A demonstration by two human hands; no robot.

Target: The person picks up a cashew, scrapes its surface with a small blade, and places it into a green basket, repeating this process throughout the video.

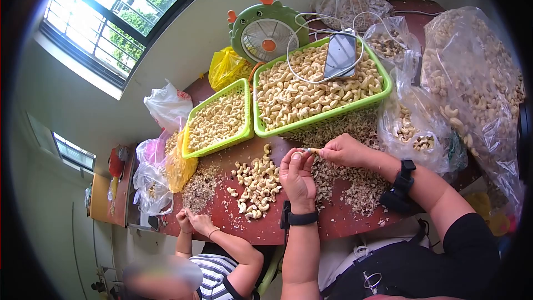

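Note:
My left hand (298, 178) is closed, palm up, with thumb and fingers pinching what looks like a cashew nut, mostly hidden by the fingertips. My right hand (343, 151) grips a small peeling knife (314, 150) by its tan handle, and its tip meets the left fingertips. Below and left of my hands lies a pile of pale cashew nuts (258, 186) on the red table (261, 234). Brown skin peelings (361, 189) are heaped under my right forearm.
A large green basket (327, 114) of cashews bears a phone (340, 55) with a white cable. A smaller green basket (222, 145) and a green fan (266, 36) stand nearby. Plastic bags (472, 78) of nuts line the right. Another person's hands (197, 222) work at the left.

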